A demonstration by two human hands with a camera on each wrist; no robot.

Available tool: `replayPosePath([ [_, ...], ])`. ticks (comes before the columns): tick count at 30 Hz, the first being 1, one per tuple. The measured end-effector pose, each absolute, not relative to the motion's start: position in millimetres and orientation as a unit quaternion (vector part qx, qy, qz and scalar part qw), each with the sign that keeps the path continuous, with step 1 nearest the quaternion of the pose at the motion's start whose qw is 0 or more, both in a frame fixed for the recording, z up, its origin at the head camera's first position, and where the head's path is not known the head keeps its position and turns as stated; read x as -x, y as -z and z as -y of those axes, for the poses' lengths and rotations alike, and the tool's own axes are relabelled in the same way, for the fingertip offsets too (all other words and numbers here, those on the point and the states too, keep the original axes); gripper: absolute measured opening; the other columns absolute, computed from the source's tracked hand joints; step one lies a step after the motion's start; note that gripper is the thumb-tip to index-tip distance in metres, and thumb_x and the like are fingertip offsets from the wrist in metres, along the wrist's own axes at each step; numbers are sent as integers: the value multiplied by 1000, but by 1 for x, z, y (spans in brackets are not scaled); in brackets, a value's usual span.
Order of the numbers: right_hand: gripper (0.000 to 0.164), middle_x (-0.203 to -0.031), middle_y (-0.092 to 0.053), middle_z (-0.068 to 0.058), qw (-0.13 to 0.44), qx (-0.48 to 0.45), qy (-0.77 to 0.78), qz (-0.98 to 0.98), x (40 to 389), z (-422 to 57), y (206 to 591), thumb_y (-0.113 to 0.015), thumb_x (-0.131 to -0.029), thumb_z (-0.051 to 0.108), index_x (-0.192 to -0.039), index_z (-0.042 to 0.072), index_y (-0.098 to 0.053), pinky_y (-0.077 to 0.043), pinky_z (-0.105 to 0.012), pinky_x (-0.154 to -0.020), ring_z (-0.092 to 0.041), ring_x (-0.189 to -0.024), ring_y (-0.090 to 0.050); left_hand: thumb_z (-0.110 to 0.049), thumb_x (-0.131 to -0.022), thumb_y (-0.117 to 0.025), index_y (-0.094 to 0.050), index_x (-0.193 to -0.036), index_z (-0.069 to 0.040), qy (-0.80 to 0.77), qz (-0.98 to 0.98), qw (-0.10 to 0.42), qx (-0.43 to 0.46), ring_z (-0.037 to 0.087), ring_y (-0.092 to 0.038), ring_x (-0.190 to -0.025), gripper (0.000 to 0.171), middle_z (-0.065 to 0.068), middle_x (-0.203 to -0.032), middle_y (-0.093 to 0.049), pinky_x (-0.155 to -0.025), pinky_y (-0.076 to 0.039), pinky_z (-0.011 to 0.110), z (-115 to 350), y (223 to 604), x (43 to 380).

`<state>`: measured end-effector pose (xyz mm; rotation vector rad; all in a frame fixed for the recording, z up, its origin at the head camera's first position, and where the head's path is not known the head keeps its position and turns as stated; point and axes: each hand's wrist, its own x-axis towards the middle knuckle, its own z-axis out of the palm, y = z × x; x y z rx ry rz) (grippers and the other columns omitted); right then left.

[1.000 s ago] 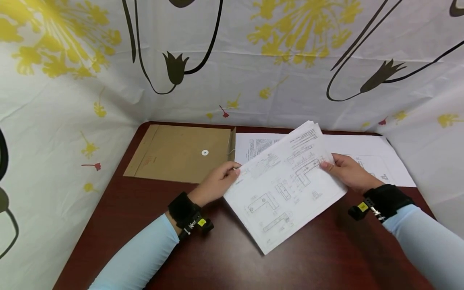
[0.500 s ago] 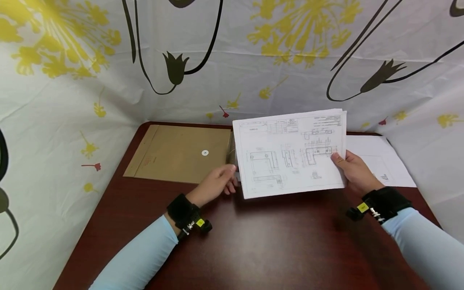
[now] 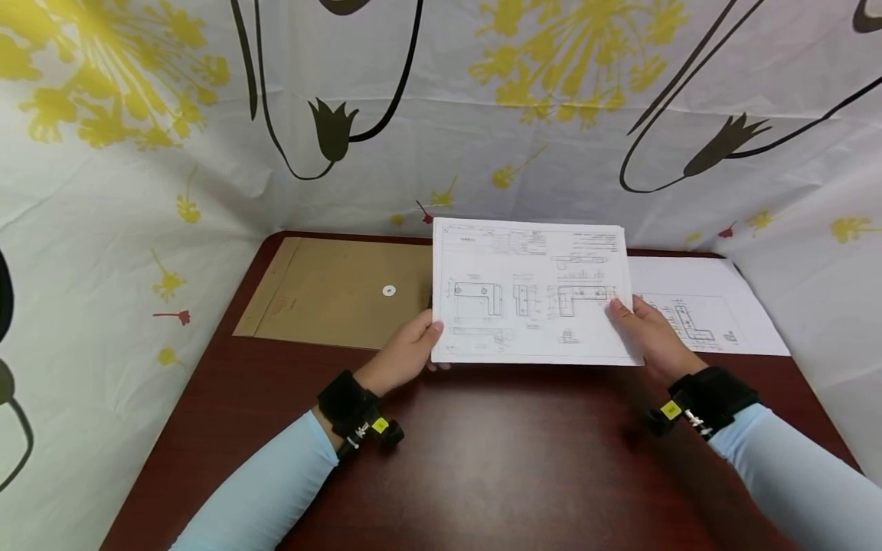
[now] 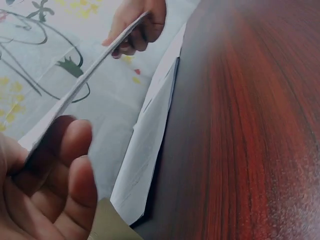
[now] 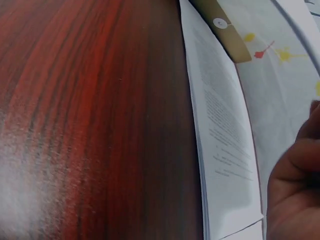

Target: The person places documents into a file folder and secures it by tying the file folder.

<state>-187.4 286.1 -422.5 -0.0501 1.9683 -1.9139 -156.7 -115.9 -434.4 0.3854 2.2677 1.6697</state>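
Note:
A stack of white paper sheets (image 3: pixel 530 295), its top sheet printed with technical drawings of L-shaped parts, is held up above the table by both hands. My left hand (image 3: pixel 406 348) grips the stack's lower left edge, thumb on the front and fingers behind. On the opposite side my right hand (image 3: pixel 651 337) pinches the right edge, thumb over the printed face. In the left wrist view the stack (image 4: pixel 85 80) appears nearly edge-on between the two hands. At the frame's right border in the right wrist view, only part of the right hand (image 5: pixel 297 185) shows.
A brown envelope (image 3: pixel 344 287) with a white button lies at the back left of the dark red wooden table (image 3: pixel 524 459). More printed papers (image 3: pixel 717 306) lie along the back right, partly hidden by the held stack. Patterned white fabric (image 3: pixel 413 92) surrounds the table.
The held stack has turned from a slant to nearly level. My left hand let go of its edge, then took hold of the left edge again; the right hand has kept its grip.

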Motion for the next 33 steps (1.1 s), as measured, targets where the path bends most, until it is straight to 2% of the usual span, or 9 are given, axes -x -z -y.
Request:
replayPosePath([
  [6,53,-122,-71,5,243,39,681,-690,186,-282,424,-50,-106,32,-151,13,-31,-58,-30,-82,-12,-106,-70,-24,-110,-36,-50,-135,-11,-597,-786,132,-94,23,-68,-69,31,11,-98,-71,-67,-56,52,124,435,162],
  [14,57,-118,-72,6,205,10,673,-710,187,-279,425,-54,-103,33,-149,4,-35,-59,-32,-82,-11,-104,-71,-34,-107,-48,-53,-134,-11,-568,-811,120,-75,21,-64,-71,36,10,-97,-68,-66,-54,36,134,437,167],
  [17,60,-119,-71,7,195,5,669,-717,188,-278,425,-55,-103,34,-151,5,-34,-59,-32,-83,-10,-104,-70,-35,-106,-49,-52,-137,-11,-536,-834,105,-78,20,-61,-77,39,9,-99,-66,-69,-52,32,141,439,169],
  [21,63,-121,-70,7,197,7,664,-721,189,-279,426,-55,-103,34,-153,4,-33,-58,-36,-86,-11,-105,-70,-30,-105,-53,-55,-136,-11,-461,-877,80,-105,20,-61,-96,37,6,-111,-65,-84,-51,36,150,442,174],
  [24,62,-117,-72,8,194,8,635,-748,189,-278,426,-55,-103,37,-151,3,-37,-58,-30,-78,-9,-98,-71,-31,-101,-61,-59,-133,-16,-366,-916,79,-143,23,-57,-117,36,5,-128,-60,-98,-48,43,157,446,179],
  [27,59,-109,-74,10,181,-8,595,-783,190,-276,426,-54,-103,40,-146,1,-44,-49,-26,-58,-10,-81,-67,-40,-94,-70,-61,-135,-26,-258,-944,96,-184,31,-44,-137,44,9,-148,-46,-110,-39,50,161,451,183],
  [29,57,-104,-74,10,172,-20,575,-799,191,-275,425,-54,-103,40,-144,1,-47,-39,-29,-50,-14,-70,-61,-45,-91,-73,-59,-139,-31,-203,-951,110,-205,38,-34,-143,52,14,-156,-36,-115,-32,54,163,453,184],
  [31,56,-101,-74,11,169,-29,562,-809,193,-274,424,-54,-103,41,-143,1,-48,-38,-30,-49,-15,-64,-57,-46,-89,-74,-57,-141,-33,-174,-953,124,-214,43,-28,-146,57,17,-161,-29,-117,-26,56,163,455,185],
  [33,56,-100,-74,11,170,-30,555,-814,194,-274,423,-54,-103,40,-144,1,-48,-37,-30,-48,-16,-62,-55,-44,-89,-75,-57,-141,-31,-164,-953,126,-221,45,-28,-146,57,18,-161,-28,-118,-24,56,163,456,186],
])
